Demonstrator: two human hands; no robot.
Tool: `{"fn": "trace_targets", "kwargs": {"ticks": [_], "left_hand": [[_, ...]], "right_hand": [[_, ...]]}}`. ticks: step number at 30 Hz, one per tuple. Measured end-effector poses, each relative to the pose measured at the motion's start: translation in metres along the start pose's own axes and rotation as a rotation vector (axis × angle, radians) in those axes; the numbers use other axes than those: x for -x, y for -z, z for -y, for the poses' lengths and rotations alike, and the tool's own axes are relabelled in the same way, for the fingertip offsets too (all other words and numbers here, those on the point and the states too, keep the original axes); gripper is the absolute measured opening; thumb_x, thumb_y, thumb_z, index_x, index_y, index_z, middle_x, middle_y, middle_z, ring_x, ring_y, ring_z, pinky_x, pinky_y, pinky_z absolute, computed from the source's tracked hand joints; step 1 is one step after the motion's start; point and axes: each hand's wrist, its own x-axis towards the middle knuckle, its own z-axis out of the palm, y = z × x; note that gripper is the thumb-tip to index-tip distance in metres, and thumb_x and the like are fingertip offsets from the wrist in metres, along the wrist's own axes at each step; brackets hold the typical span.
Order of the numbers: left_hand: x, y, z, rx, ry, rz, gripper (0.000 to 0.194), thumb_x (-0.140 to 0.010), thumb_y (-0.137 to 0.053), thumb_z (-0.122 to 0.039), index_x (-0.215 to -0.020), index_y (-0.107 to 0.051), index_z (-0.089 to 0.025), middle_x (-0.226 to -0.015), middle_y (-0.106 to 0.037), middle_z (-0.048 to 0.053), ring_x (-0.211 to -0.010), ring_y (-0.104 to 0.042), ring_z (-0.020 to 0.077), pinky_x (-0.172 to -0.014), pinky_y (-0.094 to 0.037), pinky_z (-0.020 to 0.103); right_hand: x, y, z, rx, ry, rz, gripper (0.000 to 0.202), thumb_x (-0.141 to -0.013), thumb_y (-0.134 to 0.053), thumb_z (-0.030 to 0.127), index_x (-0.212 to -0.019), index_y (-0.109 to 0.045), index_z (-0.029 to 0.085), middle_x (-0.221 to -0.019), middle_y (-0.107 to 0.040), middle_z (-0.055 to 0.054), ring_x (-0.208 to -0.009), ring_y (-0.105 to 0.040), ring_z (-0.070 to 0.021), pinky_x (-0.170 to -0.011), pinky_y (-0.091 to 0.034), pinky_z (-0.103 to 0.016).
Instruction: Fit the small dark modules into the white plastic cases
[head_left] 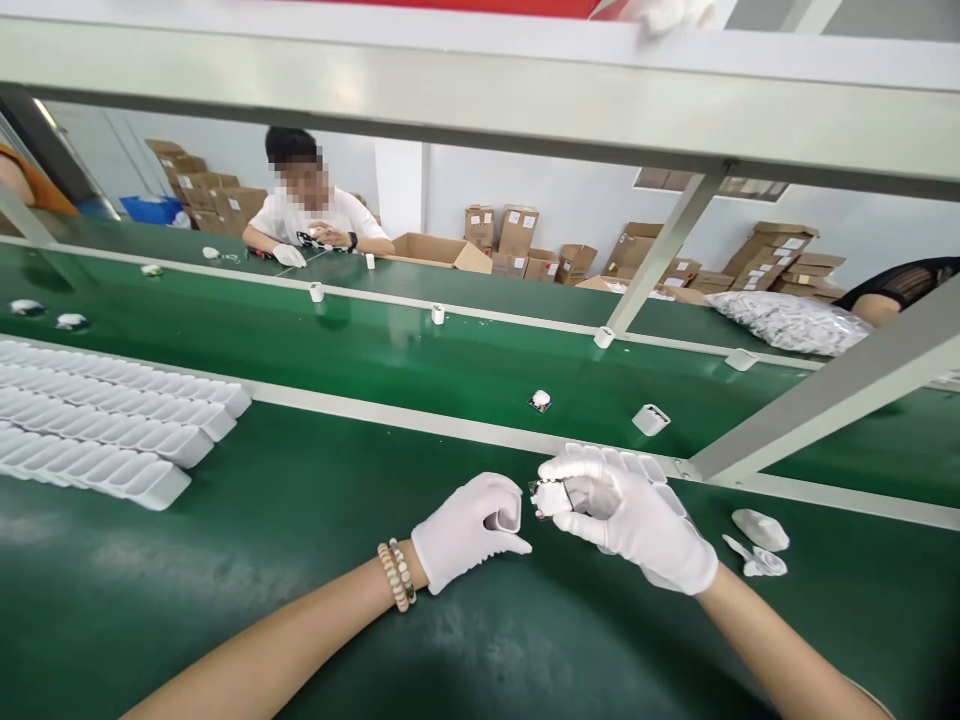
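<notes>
In its white glove, my left hand (461, 530) is curled round a hollow white plastic case (511, 513), whose open end faces right. My right hand (645, 525), also gloved, pinches a small white module (553, 498) with a dark board edge between thumb and fingers. A narrow gap separates the module from the case. Behind my right hand, partly hidden by it, stand more white cases (646, 466) in a row. To the right of that hand lie a crumpled white piece (761, 530) and a smaller white item (763, 562).
Rows of white cases (161, 482) fill the bench's left side. Beyond the pale rail (420, 428), a green belt (375, 365) carries a circuit-board module (539, 401) and a case (651, 420). A slanted metal post (825, 400) rises at right. A co-worker (315, 220) sits opposite.
</notes>
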Motion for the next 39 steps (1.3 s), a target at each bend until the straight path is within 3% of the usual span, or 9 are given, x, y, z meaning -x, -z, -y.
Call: {"fn": "trace_targets", "kwargs": {"ticks": [2, 4, 7, 13, 24, 30, 39], "left_hand": [[0.002, 0.000, -0.003, -0.047, 0.059, -0.037, 0.031, -0.064, -0.085, -0.019, -0.085, -0.062, -0.022, -0.097, -0.063, 0.002, -0.093, -0.060, 0.0207, -0.083, -0.050, 0.034], [0.005, 0.000, -0.005, -0.090, 0.127, -0.116, 0.049, -0.060, -0.088, -0.020, -0.102, -0.062, -0.024, -0.102, -0.064, 0.002, -0.096, -0.061, 0.0223, -0.086, -0.051, 0.038], [0.007, -0.001, -0.007, -0.104, 0.146, -0.215, 0.061, -0.057, -0.089, -0.021, -0.111, -0.060, -0.025, -0.107, -0.065, 0.002, -0.098, -0.063, 0.0232, -0.089, -0.052, 0.039], [0.010, -0.002, -0.010, -0.108, 0.055, -0.260, 0.058, -0.060, -0.089, -0.021, -0.110, -0.060, -0.025, -0.109, -0.067, 0.003, -0.098, -0.066, 0.0229, -0.090, -0.053, 0.039], [0.011, -0.001, -0.009, -0.187, -0.005, -0.257, 0.051, -0.064, -0.087, -0.027, -0.107, -0.061, -0.024, -0.108, -0.068, 0.005, -0.096, -0.067, 0.0237, -0.087, -0.055, 0.039], [0.012, -0.001, -0.010, -0.219, -0.018, -0.263, 0.048, -0.067, -0.086, -0.030, -0.107, -0.061, -0.023, -0.108, -0.068, 0.006, -0.096, -0.067, 0.0242, -0.085, -0.056, 0.039], [0.011, 0.001, -0.012, -0.306, -0.042, -0.197, 0.045, -0.068, -0.085, -0.029, -0.107, -0.062, -0.025, -0.102, -0.069, 0.005, -0.096, -0.067, 0.0253, -0.085, -0.056, 0.041]], "right_hand": [[0.003, -0.011, 0.000, 0.033, 0.044, -0.031, 0.040, -0.078, -0.075, 0.044, -0.109, -0.064, 0.022, -0.106, -0.069, -0.009, -0.089, -0.070, -0.0222, -0.083, -0.062, -0.041], [0.003, -0.017, -0.002, 0.087, 0.094, -0.064, 0.036, -0.081, -0.072, 0.044, -0.108, -0.066, 0.023, -0.108, -0.068, -0.009, -0.090, -0.070, -0.0220, -0.080, -0.063, -0.040], [0.003, -0.021, -0.009, 0.214, 0.198, -0.128, 0.033, -0.084, -0.070, 0.040, -0.113, -0.066, 0.026, -0.106, -0.069, -0.007, -0.085, -0.069, -0.0207, -0.069, -0.063, -0.038], [0.012, -0.027, -0.015, 0.403, 0.328, -0.189, 0.035, -0.085, -0.069, 0.034, -0.119, -0.062, 0.028, -0.102, -0.074, -0.005, -0.089, -0.070, -0.0232, -0.070, -0.062, -0.039], [0.015, -0.030, -0.014, 0.450, 0.358, -0.187, 0.029, -0.088, -0.066, 0.030, -0.117, -0.062, 0.027, -0.104, -0.074, -0.005, -0.092, -0.071, -0.0214, -0.072, -0.063, -0.035], [0.019, -0.031, -0.012, 0.548, 0.326, -0.199, 0.024, -0.089, -0.063, 0.031, -0.113, -0.065, 0.027, -0.109, -0.074, -0.005, -0.098, -0.071, -0.0235, -0.085, -0.063, -0.040], [0.022, -0.033, -0.014, 0.726, 0.320, -0.167, 0.026, -0.091, -0.060, 0.030, -0.116, -0.067, 0.027, -0.112, -0.073, -0.007, -0.099, -0.071, -0.0275, -0.086, -0.062, -0.044]]}}
